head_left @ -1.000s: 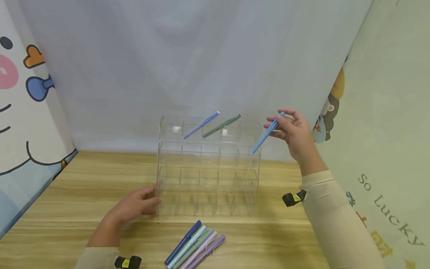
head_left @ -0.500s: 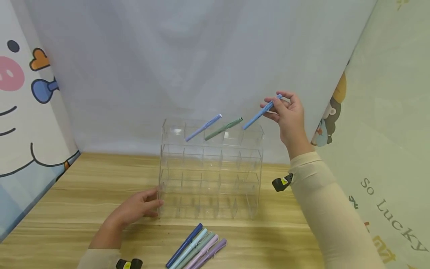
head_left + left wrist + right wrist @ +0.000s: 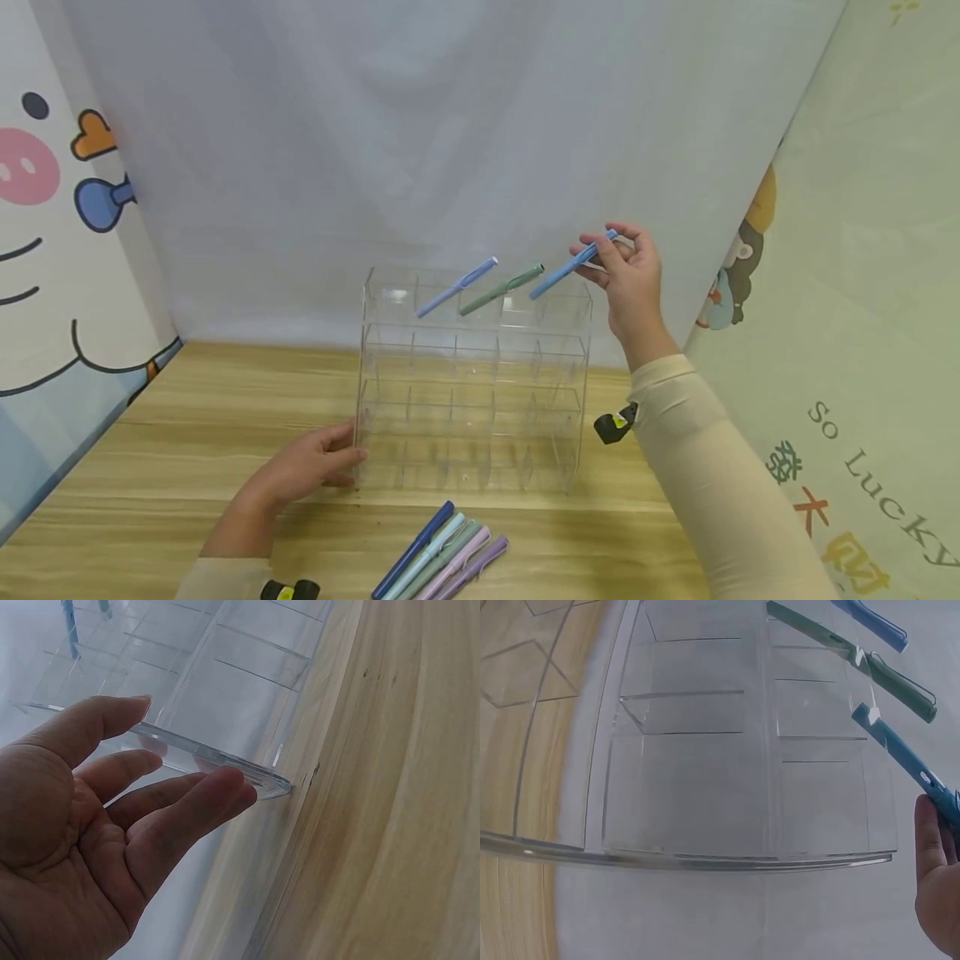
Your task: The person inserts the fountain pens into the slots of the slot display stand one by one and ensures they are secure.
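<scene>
The right hand (image 3: 632, 290) pinches a blue pen (image 3: 557, 278), likely light, best held up top; the left hand (image 3: 306, 465), loosely spread, touches the rack (image 3: 474, 381)

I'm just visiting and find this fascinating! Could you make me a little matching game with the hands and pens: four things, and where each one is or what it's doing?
Column one:
1. the left hand
2. the right hand
3. the navy pen
4. the lavender-blue pen

Column two:
A. leaning in the top tier of the clear rack
B. holding a bright blue pen
C. low down at the rack's left side
D. lying on the table

Right pairs: 1-C, 2-B, 3-D, 4-A.
</scene>
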Tool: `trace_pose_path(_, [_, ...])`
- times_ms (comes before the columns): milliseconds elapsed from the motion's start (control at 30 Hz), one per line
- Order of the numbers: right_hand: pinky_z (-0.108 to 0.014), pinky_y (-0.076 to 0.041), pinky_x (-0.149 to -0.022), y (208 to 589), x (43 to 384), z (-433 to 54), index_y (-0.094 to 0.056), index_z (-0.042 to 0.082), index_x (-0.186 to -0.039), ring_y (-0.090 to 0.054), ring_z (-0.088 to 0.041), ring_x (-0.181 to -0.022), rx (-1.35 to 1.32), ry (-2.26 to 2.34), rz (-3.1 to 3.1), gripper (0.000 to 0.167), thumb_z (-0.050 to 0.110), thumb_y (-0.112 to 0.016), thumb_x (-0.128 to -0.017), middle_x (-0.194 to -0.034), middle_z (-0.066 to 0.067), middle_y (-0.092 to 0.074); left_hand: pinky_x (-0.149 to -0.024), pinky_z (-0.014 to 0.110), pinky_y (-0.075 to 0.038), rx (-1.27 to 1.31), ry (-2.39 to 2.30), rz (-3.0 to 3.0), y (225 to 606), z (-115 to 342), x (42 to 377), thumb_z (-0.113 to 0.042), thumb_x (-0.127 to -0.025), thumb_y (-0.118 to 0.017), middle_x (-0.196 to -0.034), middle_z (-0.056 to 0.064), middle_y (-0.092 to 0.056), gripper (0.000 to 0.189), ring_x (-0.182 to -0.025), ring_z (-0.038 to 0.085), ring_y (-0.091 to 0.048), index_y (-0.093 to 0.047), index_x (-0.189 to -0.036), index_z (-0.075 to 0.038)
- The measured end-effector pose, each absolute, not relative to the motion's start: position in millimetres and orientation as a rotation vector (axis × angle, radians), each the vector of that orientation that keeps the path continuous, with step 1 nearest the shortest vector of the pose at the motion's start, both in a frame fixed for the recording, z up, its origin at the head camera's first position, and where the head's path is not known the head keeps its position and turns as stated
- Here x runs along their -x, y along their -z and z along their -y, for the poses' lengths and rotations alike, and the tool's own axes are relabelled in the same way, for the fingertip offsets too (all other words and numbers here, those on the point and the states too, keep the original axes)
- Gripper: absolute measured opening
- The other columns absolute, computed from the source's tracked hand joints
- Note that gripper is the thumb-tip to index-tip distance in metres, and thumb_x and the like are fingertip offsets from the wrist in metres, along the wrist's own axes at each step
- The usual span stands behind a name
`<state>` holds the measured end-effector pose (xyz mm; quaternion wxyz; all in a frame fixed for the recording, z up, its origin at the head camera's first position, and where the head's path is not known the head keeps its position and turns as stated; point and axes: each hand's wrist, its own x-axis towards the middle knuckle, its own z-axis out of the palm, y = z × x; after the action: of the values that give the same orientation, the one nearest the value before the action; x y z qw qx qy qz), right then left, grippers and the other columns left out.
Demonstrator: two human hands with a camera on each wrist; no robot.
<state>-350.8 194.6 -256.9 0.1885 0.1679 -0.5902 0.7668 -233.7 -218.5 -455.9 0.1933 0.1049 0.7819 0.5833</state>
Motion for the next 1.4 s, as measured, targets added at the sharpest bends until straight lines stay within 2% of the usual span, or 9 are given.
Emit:
trace_pose_path(167, [-0.038,-0.060,-0.084,261.7,347.0,-191.3,-0.050,0.006,-0.128,-0.071,-0.031,-0.101,-0.471,-2.143,1.702,0.031,0.015,-0.057,-0.099,-0.116,-0.022,-0.066,-0.092,0.044,-0.057,-0.317,-1.653,-2.172,457.0,219.1,233.5,-0.033,-0.099,-0.059,-0.156,0.029,-0.026,0.074,-0.114,0.039,-0.063,-0.021,-0.156,-0.005])
trace_pose_path(333, [-0.039,-0.060,-0.085,263.8,343.5,-189.2,-0.051,0.007,-0.128,-0.070,-0.031,-0.102,-0.458,-2.133,1.727,0.030,0.017,-0.056,-0.100,-0.119,-0.025,-0.063,-0.094,0.045,-0.056,-0.333,-1.663,-2.160,455.7,219.1,232.9,-0.032,-0.100,-0.058,-0.157,0.029,-0.025,0.073,-0.117,0.041,-0.061,-0.021,-0.156,-0.003])
trace_pose_path(600, [-0.039,-0.060,-0.084,268.3,340.7,-188.6,-0.050,0.003,-0.128,-0.071,-0.029,-0.100,-0.472,-2.110,1.747,0.034,0.020,-0.057,-0.100,-0.115,-0.021,-0.066,-0.092,0.044,-0.057,-0.328,-1.665,-2.164,455.0,217.9,232.5,-0.033,-0.099,-0.060,-0.156,0.029,-0.026,0.075,-0.122,0.042,-0.057,-0.022,-0.156,-0.003])
trace_pose_path(833, [-0.039,-0.060,-0.084,272.0,340.4,-188.3,-0.054,0.005,-0.125,-0.071,-0.030,-0.101,-0.494,-2.101,1.757,0.028,0.018,-0.058,-0.100,-0.117,-0.025,-0.064,-0.093,0.043,-0.056,-0.319,-1.666,-2.174,454.1,217.1,231.7,-0.031,-0.099,-0.060,-0.156,0.028,-0.026,0.074,-0.121,0.041,-0.058,-0.021,-0.156,-0.004])
trace_pose_path(1033, [-0.038,-0.060,-0.085,272.1,338.6,-186.9,-0.056,0.002,-0.123,-0.071,-0.031,-0.100,-0.503,-2.077,1.795,0.028,0.018,-0.058,-0.099,-0.112,-0.023,-0.067,-0.092,0.042,-0.057,-0.317,-1.669,-2.172,453.3,216.6,231.2,-0.032,-0.099,-0.060,-0.156,0.029,-0.026,0.075,-0.124,0.042,-0.055,-0.021,-0.156,-0.004])
trace_pose_path(1167, [-0.038,-0.059,-0.086,272.6,338.6,-187.3,-0.057,0.001,-0.122,-0.072,-0.029,-0.097,-0.515,-2.052,1.825,0.028,0.018,-0.058,-0.099,-0.110,-0.024,-0.067,-0.092,0.043,-0.057,-0.311,-1.663,-2.173,452.9,216.7,231.1,-0.033,-0.099,-0.060,-0.156,0.029,-0.026,0.076,-0.123,0.042,-0.056,-0.020,-0.156,-0.003])
trace_pose_path(1400, [-0.033,-0.059,-0.086,272.2,340.3,-189.4,-0.058,0.000,-0.121,-0.073,-0.022,-0.092,-0.525,-1.983,1.929,0.027,0.017,-0.057,-0.100,-0.106,-0.018,-0.068,-0.094,0.045,-0.056,-0.298,-1.645,-2.187,453.6,217.6,231.8,-0.034,-0.099,-0.060,-0.155,0.030,-0.027,0.076,-0.116,0.039,-0.062,-0.020,-0.156,-0.003])
